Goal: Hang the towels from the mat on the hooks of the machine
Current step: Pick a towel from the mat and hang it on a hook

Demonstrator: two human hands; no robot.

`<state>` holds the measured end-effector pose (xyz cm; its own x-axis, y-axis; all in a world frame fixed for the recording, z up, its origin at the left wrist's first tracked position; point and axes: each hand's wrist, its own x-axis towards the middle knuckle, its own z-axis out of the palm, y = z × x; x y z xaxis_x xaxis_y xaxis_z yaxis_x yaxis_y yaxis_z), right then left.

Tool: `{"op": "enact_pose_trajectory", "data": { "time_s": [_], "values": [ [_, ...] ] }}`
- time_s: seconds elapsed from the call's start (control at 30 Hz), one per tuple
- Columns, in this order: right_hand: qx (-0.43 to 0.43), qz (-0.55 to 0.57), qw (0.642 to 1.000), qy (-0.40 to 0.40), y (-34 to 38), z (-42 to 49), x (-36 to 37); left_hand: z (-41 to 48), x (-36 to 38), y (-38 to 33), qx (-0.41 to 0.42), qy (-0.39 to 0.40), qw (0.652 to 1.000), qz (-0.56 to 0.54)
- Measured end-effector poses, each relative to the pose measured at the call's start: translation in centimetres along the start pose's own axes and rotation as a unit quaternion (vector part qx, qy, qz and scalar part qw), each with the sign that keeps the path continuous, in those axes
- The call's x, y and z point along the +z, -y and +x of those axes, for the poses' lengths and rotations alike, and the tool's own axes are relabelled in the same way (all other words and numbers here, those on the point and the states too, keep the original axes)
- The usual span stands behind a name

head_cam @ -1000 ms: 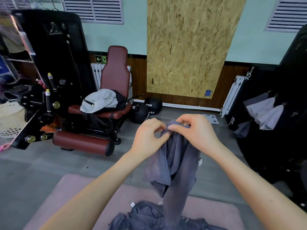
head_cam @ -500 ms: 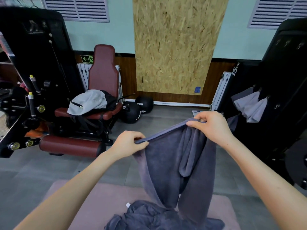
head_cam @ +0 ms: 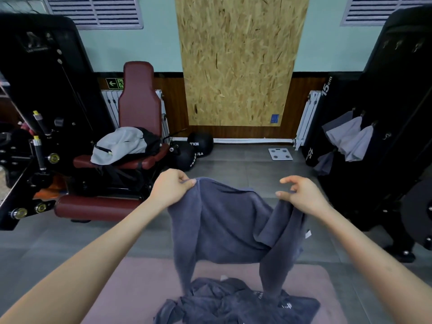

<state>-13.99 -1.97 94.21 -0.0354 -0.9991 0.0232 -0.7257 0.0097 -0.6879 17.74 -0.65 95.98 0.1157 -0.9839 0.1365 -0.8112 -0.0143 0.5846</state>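
Observation:
A dark grey towel [head_cam: 224, 220] hangs spread between my hands above the pink mat [head_cam: 131, 288]. My left hand [head_cam: 171, 189] pinches its top left edge. My right hand [head_cam: 302, 196] holds the right end under its lower fingers, with thumb and forefinger sticking out free. The towel's lower ends reach a pile of more grey towels [head_cam: 233, 302] on the mat. At the right stands the black machine [head_cam: 397, 94] with small hooks [head_cam: 397, 46] near its top. Light grey towels [head_cam: 350, 139] hang from lower hooks, and one bare hook [head_cam: 387, 136] sits beside them.
A maroon-padded gym machine [head_cam: 138, 101] stands at the left with a grey-white bag [head_cam: 119, 145] on its seat. Two black medicine balls [head_cam: 199, 142] and a white scale [head_cam: 280, 154] lie by the far wall. Grey floor lies between the mat and the right machine.
My hands have moved apart from a bunched grip, and the towel now hangs spread wide between them. My right thumb and forefinger have let go of the edge.

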Motion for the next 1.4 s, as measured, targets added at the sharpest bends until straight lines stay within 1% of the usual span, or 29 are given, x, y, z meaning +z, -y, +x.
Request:
{"op": "enact_pose_trajectory", "data": {
  "time_s": [0.1, 0.17, 0.23, 0.3, 0.4, 0.5, 0.57, 0.63, 0.7, 0.77, 0.83, 0.9, 1.0, 1.03, 1.13, 1.17, 1.2, 1.27, 1.4],
  "values": [
    [0.050, 0.108, 0.992, 0.039, 1.0, -1.2, 0.9, 0.0, 0.8, -1.2, -0.044, 0.024, 0.999, -0.020],
    [0.054, 0.167, 0.981, 0.081, 2.3, -2.1, 1.6, -0.3, 1.9, -2.0, -0.065, 0.057, 0.994, -0.060],
    [0.041, 0.191, 0.975, 0.111, 3.7, -2.9, 2.6, -0.8, 3.0, -2.9, -0.069, 0.078, 0.989, -0.107],
    [0.012, 0.204, 0.970, 0.130, 5.0, -3.5, 3.6, -1.4, 3.7, -3.7, -0.038, 0.097, 0.987, -0.119],
    [-0.038, 0.206, 0.965, 0.156, 6.6, -3.8, 4.5, -2.2, 4.0, -4.6, 0.030, 0.137, 0.985, -0.105],
    [-0.070, 0.198, 0.964, 0.165, 7.6, -3.6, 4.6, -2.5, 4.0, -4.6, 0.060, 0.166, 0.975, -0.134],
    [-0.077, 0.202, 0.962, 0.168, 7.9, -3.4, 4.5, -2.5, 3.7, -4.5, 0.062, 0.160, 0.973, -0.154],
    [-0.084, 0.222, 0.957, 0.164, 8.0, -3.4, 4.5, -2.5, 3.7, -4.4, 0.052, 0.134, 0.977, -0.155],
    [-0.099, 0.219, 0.962, 0.130, 7.7, -3.3, 4.7, -2.6, 3.7, -4.3, 0.036, 0.105, 0.982, -0.152],
    [-0.104, 0.190, 0.971, 0.099, 6.6, -3.4, 5.2, -2.6, 3.5, -4.4, 0.028, 0.088, 0.984, -0.151],
    [-0.100, 0.150, 0.978, 0.100, 4.9, -3.7, 6.0, -2.4, 2.9, -4.4, 0.021, 0.073, 0.984, -0.162],
    [-0.084, 0.086, 0.989, 0.089, 2.9, -4.2, 7.1, -2.0, 2.0, -4.3, 0.013, 0.057, 0.982, -0.179],
    [-0.066, 0.052, 0.995, 0.050, 0.7, -4.8, 7.8, -1.6, 1.0, -4.1, 0.014, 0.056, 0.982, -0.181],
    [-0.066, 0.041, 0.996, 0.049, 0.2, -5.0, 7.9, -1.5, 0.8, -4.1, 0.017, 0.053, 0.983, -0.176],
    [-0.048, -0.020, 0.995, 0.087, -2.4, -5.4, 7.8, -0.9, -0.3, -3.4, 0.011, 0.023, 0.982, -0.185],
    [-0.042, -0.010, 0.994, 0.099, -3.3, -5.6, 7.8, -0.6, -0.8, -3.0, 0.004, 0.016, 0.980, -0.201],
    [-0.032, 0.024, 0.993, 0.108, -4.3, -5.7, 7.7, -0.3, -1.2, -2.5, -0.003, 0.011, 0.977, -0.213],
    [-0.017, 0.087, 0.989, 0.116, -5.6, -5.6, 7.4, 0.1, -1.9, -1.8, -0.012, 0.008, 0.978, -0.207],
    [-0.014, 0.059, 0.989, 0.138, -6.8, -4.9, 6.8, 0.4, -2.2, -0.6, -0.024, -0.004, 0.985, -0.169]
  ]
}}
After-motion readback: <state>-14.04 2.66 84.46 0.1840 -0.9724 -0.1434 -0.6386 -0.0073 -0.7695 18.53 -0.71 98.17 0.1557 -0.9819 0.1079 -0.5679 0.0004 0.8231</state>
